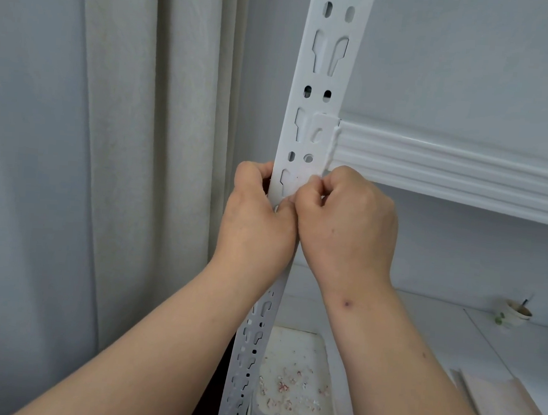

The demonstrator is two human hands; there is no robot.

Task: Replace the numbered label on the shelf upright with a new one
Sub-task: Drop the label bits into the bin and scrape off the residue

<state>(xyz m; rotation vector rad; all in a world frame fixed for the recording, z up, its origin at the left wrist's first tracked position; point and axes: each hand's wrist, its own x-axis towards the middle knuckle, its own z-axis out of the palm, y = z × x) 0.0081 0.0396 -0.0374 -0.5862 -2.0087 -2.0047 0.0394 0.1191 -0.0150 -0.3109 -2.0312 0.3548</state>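
The white perforated shelf upright [319,90] rises through the middle of the view. My left hand [259,212] wraps around its left edge just below a keyhole slot and holds it. My right hand [346,219] is curled against the upright's face. Its thumb and forefinger pinch a small white scrap of the label [315,178] at the upright's right edge. No printed number is visible, and my fingers hide most of the label. The two hands touch each other in front of the upright.
A white ribbed shelf beam [447,170] runs right from the upright. Below is a white tray [289,380] holding red and white paper scraps. On the lower shelf are a small cup [515,313] and folded paper [511,405]. A curtain [148,133] hangs at left.
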